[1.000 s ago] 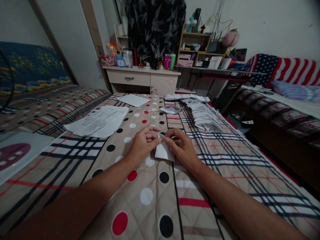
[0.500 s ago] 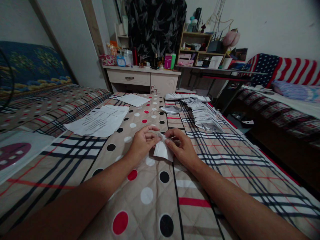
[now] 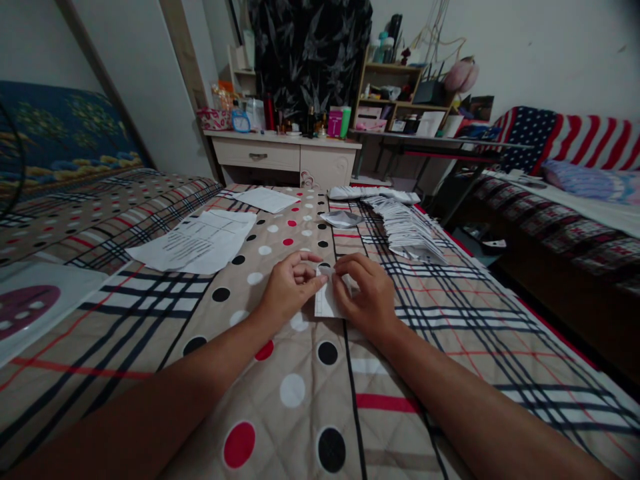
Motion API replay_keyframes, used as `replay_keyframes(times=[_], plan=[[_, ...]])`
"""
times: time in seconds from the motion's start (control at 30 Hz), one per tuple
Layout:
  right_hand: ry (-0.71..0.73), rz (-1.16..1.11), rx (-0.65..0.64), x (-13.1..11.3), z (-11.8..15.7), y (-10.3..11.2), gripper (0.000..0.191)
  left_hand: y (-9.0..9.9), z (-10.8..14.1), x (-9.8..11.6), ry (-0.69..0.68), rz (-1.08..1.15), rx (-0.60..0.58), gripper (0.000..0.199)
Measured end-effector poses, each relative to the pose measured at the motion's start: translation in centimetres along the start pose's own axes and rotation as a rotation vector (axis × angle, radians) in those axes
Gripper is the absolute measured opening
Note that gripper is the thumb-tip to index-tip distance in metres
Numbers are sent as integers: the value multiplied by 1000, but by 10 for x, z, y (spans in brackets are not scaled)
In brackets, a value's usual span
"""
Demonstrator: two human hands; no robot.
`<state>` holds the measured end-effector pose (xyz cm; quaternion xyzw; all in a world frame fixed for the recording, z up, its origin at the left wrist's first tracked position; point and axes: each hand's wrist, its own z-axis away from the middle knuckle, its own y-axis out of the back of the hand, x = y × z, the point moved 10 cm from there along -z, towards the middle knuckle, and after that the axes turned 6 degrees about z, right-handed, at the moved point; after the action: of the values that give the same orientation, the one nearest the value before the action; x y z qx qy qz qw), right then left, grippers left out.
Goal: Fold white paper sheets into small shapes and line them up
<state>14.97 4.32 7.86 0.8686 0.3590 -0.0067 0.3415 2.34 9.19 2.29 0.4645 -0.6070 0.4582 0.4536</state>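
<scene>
A small white piece of folded paper (image 3: 328, 303) is held between my two hands, low over the bedspread. My left hand (image 3: 293, 285) pinches its upper left edge with thumb and fingers. My right hand (image 3: 369, 293) grips its right side, the thumb lying along the paper and the fingers curled behind it. Part of the paper is hidden by the right hand. Beyond the hands lies a folded paper piece (image 3: 343, 219), and to its right a long row of stacked folded papers (image 3: 413, 230).
Printed sheets (image 3: 200, 243) lie on the bedspread (image 3: 295, 427) at the left, with another white sheet (image 3: 266, 199) farther back. A white plastic bag (image 3: 55, 293) with a purple print is at the left edge. A white dresser (image 3: 280, 157) stands beyond the bed.
The paper has turned so that its lower edge is nearly level. My right hand has shifted over more of its right side; my left hand has moved slightly.
</scene>
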Motion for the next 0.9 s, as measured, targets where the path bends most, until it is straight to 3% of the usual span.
replay_keyframes(times=[0.3,0.9], plan=[[63,25,33,-7,0,3,8,0,0,-19,139,79,42,35],[42,-53,-17,-7,-1,1,16,5,-2,-17,75,47,81,21]])
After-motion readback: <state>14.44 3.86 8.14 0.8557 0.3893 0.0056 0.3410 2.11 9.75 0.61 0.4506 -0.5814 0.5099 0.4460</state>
